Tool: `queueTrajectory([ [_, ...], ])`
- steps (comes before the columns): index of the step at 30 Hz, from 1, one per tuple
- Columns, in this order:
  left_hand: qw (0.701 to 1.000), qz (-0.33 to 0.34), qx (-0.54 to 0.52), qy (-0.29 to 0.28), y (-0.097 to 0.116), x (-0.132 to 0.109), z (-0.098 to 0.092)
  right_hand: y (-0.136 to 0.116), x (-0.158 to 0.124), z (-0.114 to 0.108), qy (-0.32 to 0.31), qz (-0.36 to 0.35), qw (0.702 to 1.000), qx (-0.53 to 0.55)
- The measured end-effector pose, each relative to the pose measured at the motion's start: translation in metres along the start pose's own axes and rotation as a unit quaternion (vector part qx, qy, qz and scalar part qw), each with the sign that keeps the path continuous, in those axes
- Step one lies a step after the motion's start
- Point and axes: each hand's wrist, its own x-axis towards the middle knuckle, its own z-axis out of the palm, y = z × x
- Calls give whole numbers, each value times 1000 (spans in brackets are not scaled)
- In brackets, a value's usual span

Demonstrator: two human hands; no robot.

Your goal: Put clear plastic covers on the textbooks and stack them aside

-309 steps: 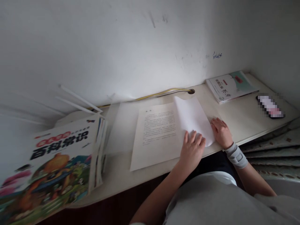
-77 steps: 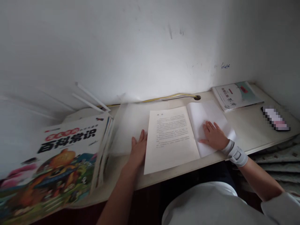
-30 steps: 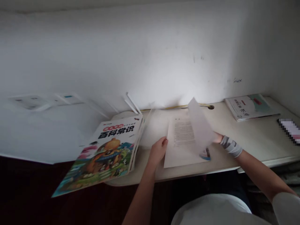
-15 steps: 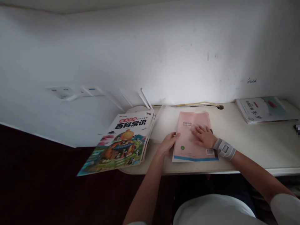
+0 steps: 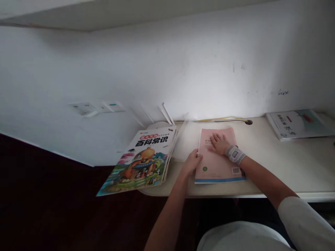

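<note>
A pink book (image 5: 220, 165) with a blue stripe along its near edge and a barcode lies on the white desk. My right hand (image 5: 219, 143), with a grey band at the wrist, lies flat on its upper cover, fingers spread. At the book's left edge, my left hand (image 5: 193, 161) pinches the side, thumb over the cover and the other fingers partly hidden. To the left, a stack of large picture books (image 5: 146, 160) with a colourful cover juts past the desk's front edge.
Another pile of books (image 5: 298, 124) lies at the right of the desk (image 5: 272, 167). A yellow cable (image 5: 222, 119) runs along the wall to a round hole (image 5: 248, 122). White antenna-like rods (image 5: 167, 114) stand behind the picture books. Wall sockets (image 5: 85, 108) are at the left.
My right hand has slid up and left across the pink cover. My left hand stays at the book's left edge. The view has shifted slightly, bringing more of the overhead ledge into sight.
</note>
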Motion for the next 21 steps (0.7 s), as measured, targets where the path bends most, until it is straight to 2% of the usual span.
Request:
queueTrajectory([
  [3, 993, 18, -110, -29, 3, -7, -2, -2, 2, -5, 28, -17, 998, 63],
  [5, 982, 21, -183, -37, 8, -13, -2, 1, -1, -11, 91, -12, 989, 117],
  [7, 979, 17, -200, -22, 17, -17, 1, 5, -10, -20, 157, 4, 969, 189],
  [8, 980, 19, -196, -14, 24, -18, 3, 6, -18, -26, 170, 13, 958, 230],
  [10, 983, 40, -181, 1, 43, -21, 10, 7, -40, -40, 146, 33, 941, 304],
  [12, 983, 81, -164, 2, 68, -22, 22, 5, -68, -58, 91, 50, 923, 371],
  [15, 980, 147, -132, -28, 109, -19, 48, 8, -109, -88, 42, 78, 887, 453],
  [18, 973, 201, -85, -68, 139, -13, 90, 27, -143, -111, 45, 97, 860, 499],
  [20, 965, 232, -69, -106, 147, -9, 126, 51, -161, -118, 76, 110, 861, 491],
  [21, 960, 241, -68, -128, 147, -8, 143, 64, -171, -119, 106, 122, 872, 462],
])
